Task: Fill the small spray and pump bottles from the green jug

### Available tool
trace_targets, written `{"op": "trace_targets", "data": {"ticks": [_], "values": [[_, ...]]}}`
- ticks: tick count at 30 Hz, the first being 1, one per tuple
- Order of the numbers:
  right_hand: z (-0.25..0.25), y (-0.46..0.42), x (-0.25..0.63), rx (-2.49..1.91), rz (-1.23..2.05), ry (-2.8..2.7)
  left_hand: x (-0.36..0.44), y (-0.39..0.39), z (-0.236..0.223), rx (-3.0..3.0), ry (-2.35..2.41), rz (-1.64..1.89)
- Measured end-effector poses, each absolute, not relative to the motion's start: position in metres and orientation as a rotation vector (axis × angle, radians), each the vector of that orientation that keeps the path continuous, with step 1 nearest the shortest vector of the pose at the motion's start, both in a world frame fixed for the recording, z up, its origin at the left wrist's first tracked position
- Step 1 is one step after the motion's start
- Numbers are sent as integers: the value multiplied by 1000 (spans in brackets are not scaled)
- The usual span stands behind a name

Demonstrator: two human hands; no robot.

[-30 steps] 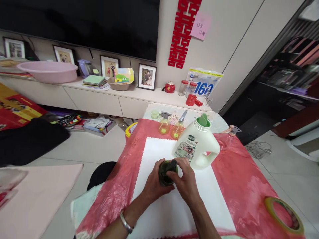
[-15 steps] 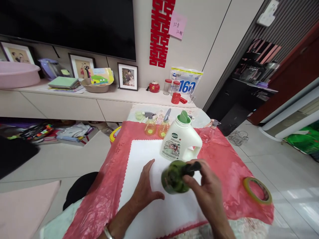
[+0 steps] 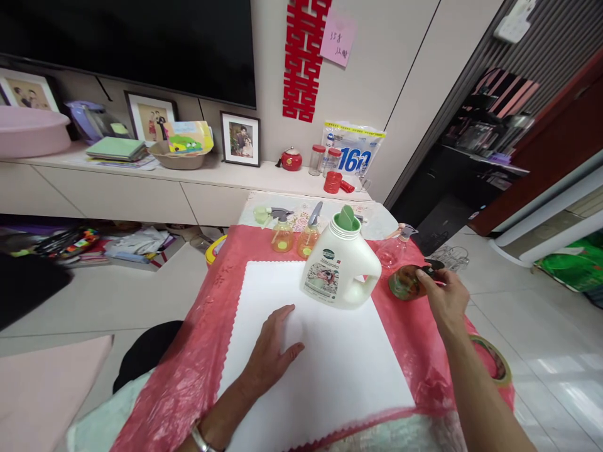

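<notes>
My right hand grips the dark top of a green pump bottle over the red cover, at the right of the table. Whether the bottle's base touches the cover I cannot tell. Fingers apart and holding nothing, my left hand is over the white sheet. A large white detergent jug without a cap stands at the sheet's far edge, a green spout showing in its mouth. Behind it are two amber spray bottles, and a clear pink spray bottle stands near the green one.
A roll of tape lies at the table's right edge, partly behind my right forearm. A pale green spray bottle lies at the back. Beyond the table, a low cabinet holds red-lidded jars and framed photos.
My right hand has carried the green pump bottle from above the white sheet to the right, beside the pink spray bottle. My left hand has stayed nearly in place, still empty.
</notes>
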State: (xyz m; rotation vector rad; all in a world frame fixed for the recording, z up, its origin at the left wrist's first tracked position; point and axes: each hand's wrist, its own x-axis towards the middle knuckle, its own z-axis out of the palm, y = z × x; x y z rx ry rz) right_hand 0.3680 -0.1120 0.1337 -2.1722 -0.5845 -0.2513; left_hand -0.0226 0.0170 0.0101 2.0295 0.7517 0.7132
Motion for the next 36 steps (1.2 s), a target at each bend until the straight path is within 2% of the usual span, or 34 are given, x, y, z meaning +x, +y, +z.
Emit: {"op": "trace_targets", "data": {"ticks": [10, 21, 28, 36], "values": [[103, -82, 432, -2335, -198, -744, -22, 17, 11, 2074, 786, 726], [96, -92, 429, -2254, -232, -847, -22, 16, -9, 2091, 788, 783], [126, -109, 370, -2070, -571, -657, -21, 14, -13, 2086, 782, 806], [191, -15, 352, -2070, -325, -1354, -20, 14, -32, 2072, 796, 834]]}}
